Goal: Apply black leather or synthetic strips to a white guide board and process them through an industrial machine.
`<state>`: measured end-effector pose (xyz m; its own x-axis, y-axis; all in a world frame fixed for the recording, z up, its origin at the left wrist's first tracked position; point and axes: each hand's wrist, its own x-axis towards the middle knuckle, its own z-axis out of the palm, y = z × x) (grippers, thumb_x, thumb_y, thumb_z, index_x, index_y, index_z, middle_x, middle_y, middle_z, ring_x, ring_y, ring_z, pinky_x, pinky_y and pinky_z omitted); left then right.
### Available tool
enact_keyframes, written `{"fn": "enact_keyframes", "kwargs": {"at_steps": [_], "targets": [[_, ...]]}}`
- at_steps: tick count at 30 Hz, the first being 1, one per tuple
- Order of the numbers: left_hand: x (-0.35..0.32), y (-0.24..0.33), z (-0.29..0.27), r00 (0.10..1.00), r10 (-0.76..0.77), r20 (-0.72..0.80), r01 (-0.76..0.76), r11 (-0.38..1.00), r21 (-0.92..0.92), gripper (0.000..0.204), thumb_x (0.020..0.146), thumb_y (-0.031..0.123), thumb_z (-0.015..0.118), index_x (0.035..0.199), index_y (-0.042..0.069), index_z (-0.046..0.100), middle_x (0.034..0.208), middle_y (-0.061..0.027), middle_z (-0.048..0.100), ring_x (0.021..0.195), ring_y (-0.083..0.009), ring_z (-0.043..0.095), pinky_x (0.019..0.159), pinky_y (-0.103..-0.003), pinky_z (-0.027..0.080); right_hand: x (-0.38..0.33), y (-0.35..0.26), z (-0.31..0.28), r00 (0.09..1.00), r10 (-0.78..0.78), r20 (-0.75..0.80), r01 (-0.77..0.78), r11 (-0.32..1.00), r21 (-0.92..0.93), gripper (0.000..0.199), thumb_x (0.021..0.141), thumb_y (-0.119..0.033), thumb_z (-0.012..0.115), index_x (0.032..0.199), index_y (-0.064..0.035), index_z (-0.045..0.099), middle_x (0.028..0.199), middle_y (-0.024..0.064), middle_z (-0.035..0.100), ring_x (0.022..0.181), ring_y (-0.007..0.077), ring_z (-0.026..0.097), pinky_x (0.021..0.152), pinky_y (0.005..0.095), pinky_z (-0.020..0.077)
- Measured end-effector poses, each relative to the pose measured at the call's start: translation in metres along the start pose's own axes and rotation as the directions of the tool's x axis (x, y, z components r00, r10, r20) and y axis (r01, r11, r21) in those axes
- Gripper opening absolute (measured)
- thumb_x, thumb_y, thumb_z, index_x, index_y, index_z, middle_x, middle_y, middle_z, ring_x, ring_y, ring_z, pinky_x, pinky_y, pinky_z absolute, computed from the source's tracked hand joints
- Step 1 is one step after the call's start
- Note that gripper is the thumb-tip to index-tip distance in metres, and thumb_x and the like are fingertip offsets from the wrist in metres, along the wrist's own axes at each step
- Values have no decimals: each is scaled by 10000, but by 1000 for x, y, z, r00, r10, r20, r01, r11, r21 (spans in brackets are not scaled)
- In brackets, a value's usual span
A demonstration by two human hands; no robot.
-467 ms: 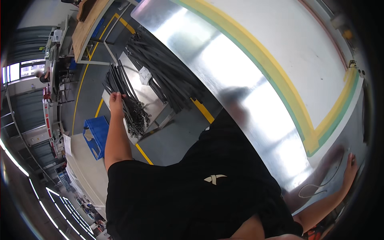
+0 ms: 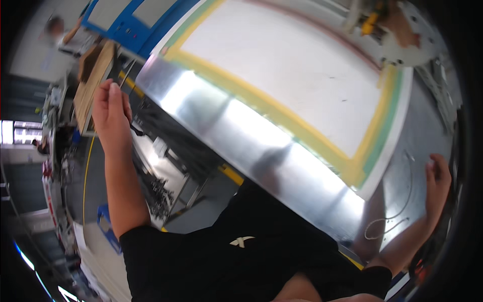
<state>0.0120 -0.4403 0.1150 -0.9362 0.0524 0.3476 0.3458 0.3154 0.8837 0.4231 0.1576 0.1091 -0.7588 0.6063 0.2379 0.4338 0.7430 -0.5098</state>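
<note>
My left hand (image 2: 111,110) is raised beside the wooden tabletop at the left, its fingers curled closed. A short black piece (image 2: 136,130) shows beside the wrist; whether the hand holds it I cannot tell. Below lies a pile of long black strips (image 2: 186,143), partly hidden by the metal sheet. My right hand (image 2: 438,178) is at the far right above the metal surface, fingers bent inward, with their contents not visible. Near it a thin pale cord (image 2: 375,229) lies in a loop. Before me extends a white panel (image 2: 282,65) bordered with yellow and green tape, with a shiny metal strip (image 2: 236,131) along its near side.
A wooden-topped table (image 2: 93,83) stands at the upper left, beyond it a blue machine cabinet (image 2: 133,25) and another person (image 2: 68,38). A low white stand (image 2: 158,163) carries some strips. A blue crate (image 2: 105,221) sits lower left. Machine parts (image 2: 397,35) rise at the upper right.
My left hand has left the strip pile and moved up and left. My right hand has shifted slightly upward. The view has turned, bringing the blue cabinet and another person into sight.
</note>
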Motion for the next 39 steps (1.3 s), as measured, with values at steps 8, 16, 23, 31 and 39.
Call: {"fn": "enact_keyframes", "kwargs": {"at_steps": [8, 16, 23, 31, 39], "targets": [[-56, 102, 153, 334, 146, 931, -247, 967, -63, 166, 1043, 142, 621, 1190, 67, 602, 757, -109, 634, 683, -258, 644, 644, -366, 484, -21, -214, 66, 788, -586, 188, 575, 810, 113, 637, 737, -182, 890, 1338, -122, 690, 1244, 140, 674, 864, 261, 745, 644, 359, 589], [-67, 114, 205, 123, 261, 957, -280, 935, -219, 202, 1007, 196, 674, 1150, 59, 634, 825, -146, 681, 758, -371, 669, 691, -417, 514, -45, -153, 59, 845, -398, 358, 440, 897, -40, 240, 809, -131, 759, 1029, -116, 663, 853, 49, 639, 720, 281, 673, 593, 402, 523], [-45, 77, 194, 254, 195, 947, -413, 908, -76, 99, 943, 88, 714, 1000, 8, 703, 839, -134, 687, 750, -266, 666, 683, -349, 519, -40, -104, 26, 962, -257, 93, 273, 907, -322, 117, 804, -58, 795, 875, -64, 702, 802, 69, 652, 695, 289, 662, 604, 400, 507], [-50, 54, 218, 367, 347, 863, -492, 860, -137, 100, 937, 65, 709, 1003, -8, 695, 864, -151, 692, 774, -324, 668, 708, -393, 532, -37, -48, 16, 993, -107, -50, 74, 894, -441, 103, 845, -92, 775, 936, -65, 734, 895, 73, 690, 805, 313, 697, 697, 419, 536], [-26, 40, 266, 472, 541, 696, -705, 705, -69, 66, 938, 27, 684, 999, 3, 675, 808, -149, 653, 727, -358, 626, 666, -449, 507, -34, 89, -48, 896, 235, -376, -443, 520, -730, 231, 918, -112, 728, 1137, -41, 701, 1025, 178, 721, 993, 409, 712, 849, 488, 564]]}}
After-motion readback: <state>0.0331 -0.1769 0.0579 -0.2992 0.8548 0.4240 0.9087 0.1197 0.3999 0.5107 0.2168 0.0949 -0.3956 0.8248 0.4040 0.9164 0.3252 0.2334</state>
